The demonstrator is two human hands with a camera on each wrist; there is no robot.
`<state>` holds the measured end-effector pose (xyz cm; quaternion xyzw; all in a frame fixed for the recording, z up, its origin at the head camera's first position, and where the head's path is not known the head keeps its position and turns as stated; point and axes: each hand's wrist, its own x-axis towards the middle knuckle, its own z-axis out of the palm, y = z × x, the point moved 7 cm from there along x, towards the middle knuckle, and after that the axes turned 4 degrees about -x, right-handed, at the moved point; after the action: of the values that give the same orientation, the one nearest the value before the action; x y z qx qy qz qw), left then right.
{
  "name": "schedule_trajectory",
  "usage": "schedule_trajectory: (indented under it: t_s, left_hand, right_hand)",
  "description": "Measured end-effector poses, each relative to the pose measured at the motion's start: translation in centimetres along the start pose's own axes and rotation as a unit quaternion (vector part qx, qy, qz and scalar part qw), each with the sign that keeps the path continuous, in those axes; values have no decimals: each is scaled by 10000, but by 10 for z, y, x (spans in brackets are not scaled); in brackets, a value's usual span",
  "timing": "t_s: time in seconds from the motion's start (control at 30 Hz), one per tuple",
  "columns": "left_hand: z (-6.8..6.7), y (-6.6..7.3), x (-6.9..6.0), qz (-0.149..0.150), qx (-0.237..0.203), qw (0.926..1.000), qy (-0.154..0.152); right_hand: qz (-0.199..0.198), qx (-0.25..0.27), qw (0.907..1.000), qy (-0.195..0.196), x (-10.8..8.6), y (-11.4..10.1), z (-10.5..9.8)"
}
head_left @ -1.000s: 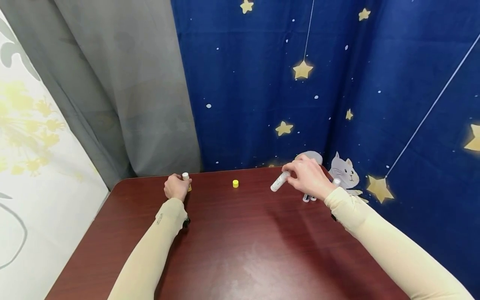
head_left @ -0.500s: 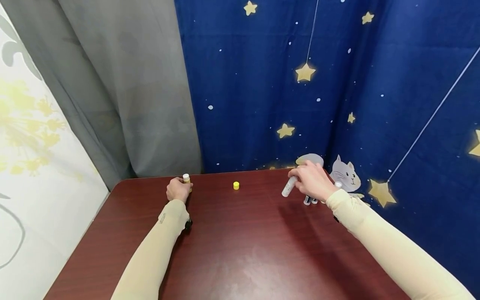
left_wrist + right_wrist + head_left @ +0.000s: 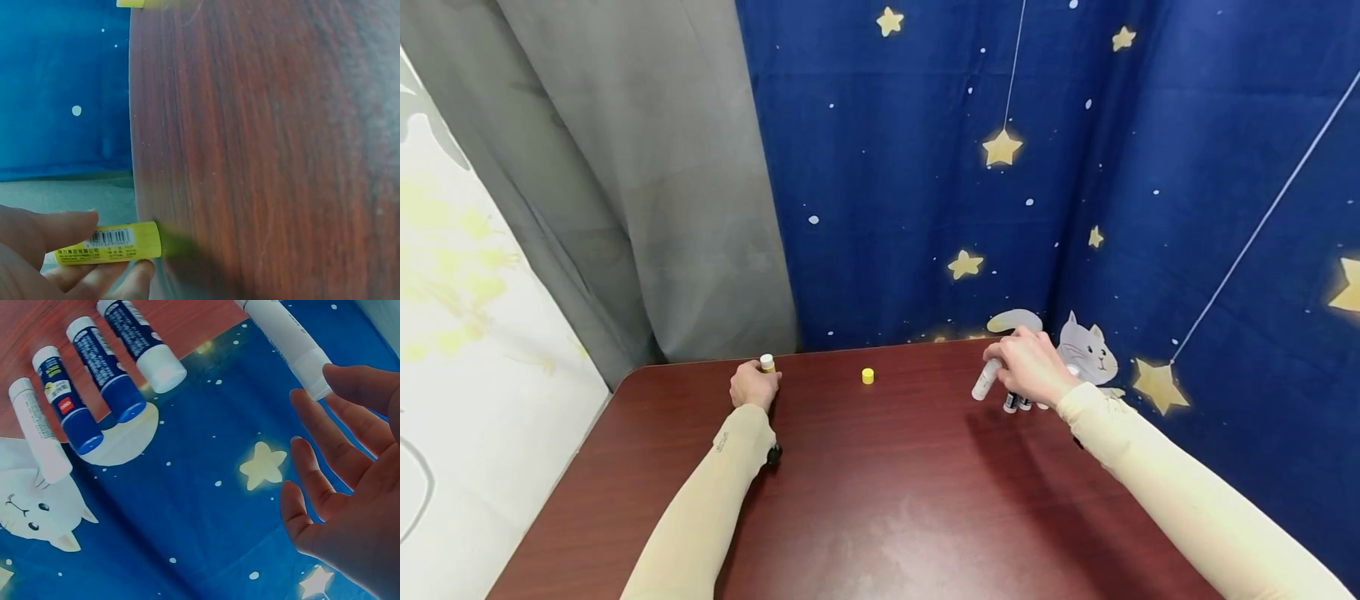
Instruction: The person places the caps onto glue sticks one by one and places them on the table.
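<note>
My left hand (image 3: 754,385) grips a yellow glue stick (image 3: 112,244) near the table's back left. Thumb and fingers lie on either side of its barcoded label in the left wrist view, and its white end shows above the hand in the head view. On the right, my right hand (image 3: 1028,364) pinches a white glue stick (image 3: 290,347) by one end between thumb and fingertips, with the stick tilted above the table. Beside it stand a slim white glue stick (image 3: 40,428), two blue-capped glue sticks and a blue glue stick with a white cap (image 3: 140,344).
A small yellow cap (image 3: 868,377) sits on the dark red table (image 3: 865,483) between the hands, near the back edge. Behind the table hang a grey curtain (image 3: 692,183) and a blue curtain with stars (image 3: 895,183).
My right hand has moved to the right with the white glue stick, towards the standing ones, and the stick hangs more steeply. My left hand stays in place on the yellow glue stick.
</note>
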<state>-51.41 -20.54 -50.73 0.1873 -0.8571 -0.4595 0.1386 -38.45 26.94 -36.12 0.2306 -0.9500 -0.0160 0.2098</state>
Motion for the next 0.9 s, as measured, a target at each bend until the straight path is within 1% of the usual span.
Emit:
schedule_trajectory:
  t_s: [0.1, 0.17, 0.27, 0.37, 0.5, 0.6, 0.7, 0.77, 0.9]
  left_hand:
    - [-1, 0, -1, 137, -53, 9999, -3]
    - [-4, 2, -1, 239, -45, 9997, 70]
    - [-13, 7, -1, 432, -28, 9987, 271]
    - [-25, 14, -1, 630, -64, 9969, 464]
    - [-36, 21, -5, 916, -72, 9943, 534]
    - [-41, 20, -8, 968, 33, 9940, 518]
    - [-46, 15, -10, 947, 89, 9940, 532]
    - [-49, 12, -10, 915, 72, 9940, 594]
    - [-61, 9, -7, 851, 60, 9929, 833]
  right_hand:
    - [83, 7, 9999, -88, -3, 4, 6]
    - [114, -2, 9998, -164, -5, 5, 10]
    - [108, -15, 9997, -236, -7, 5, 16]
    - [86, -99, 9997, -226, -6, 7, 19]
    - [126, -224, 9993, -258, -6, 12, 24]
    - [183, -261, 9984, -476, -9, 16, 33]
    - [248, -282, 9971, -660, -11, 19, 41]
    - [265, -281, 9971, -658, -11, 20, 43]
    - [200, -233, 9982, -520, -7, 19, 42]
